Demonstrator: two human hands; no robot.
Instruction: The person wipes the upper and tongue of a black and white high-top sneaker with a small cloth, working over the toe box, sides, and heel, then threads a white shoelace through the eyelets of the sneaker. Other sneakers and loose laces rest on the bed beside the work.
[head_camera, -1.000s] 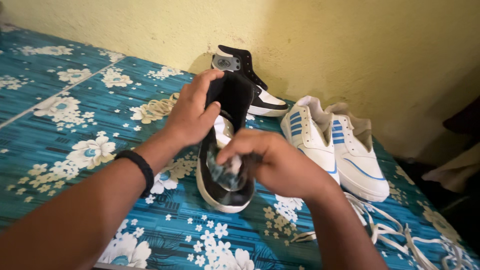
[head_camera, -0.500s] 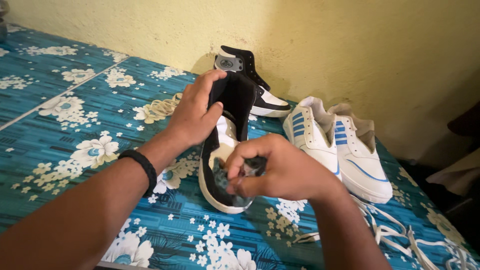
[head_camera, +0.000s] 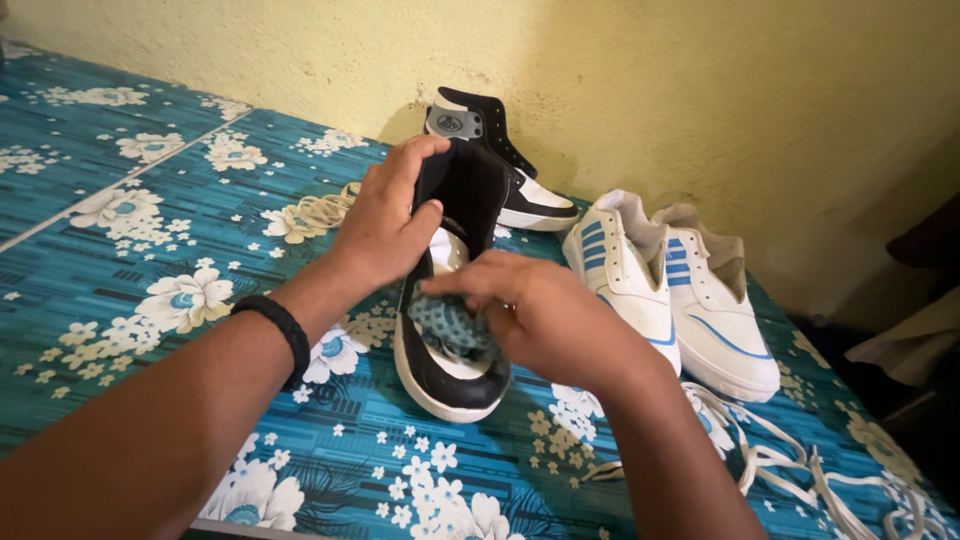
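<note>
Blk/wht sneaker (head_camera: 450, 350): left hand (head_camera: 385, 215) grips its collar, right hand (head_camera: 545, 315) presses cloth (head_camera: 450, 325) on toe.

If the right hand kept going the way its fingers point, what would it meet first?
The right hand points left across the black-and-white high-top sneaker, pressing a teal patterned cloth on its toe. Beyond the cloth it would probably meet the left hand or its wrist; depth is unclear.

Single head-worn view, looks down and forward from above the person's forearms. Close range on the teal floral-print tablecloth (head_camera: 150, 260). Faces the plain yellow plaster wall (head_camera: 700, 90) behind.
</note>
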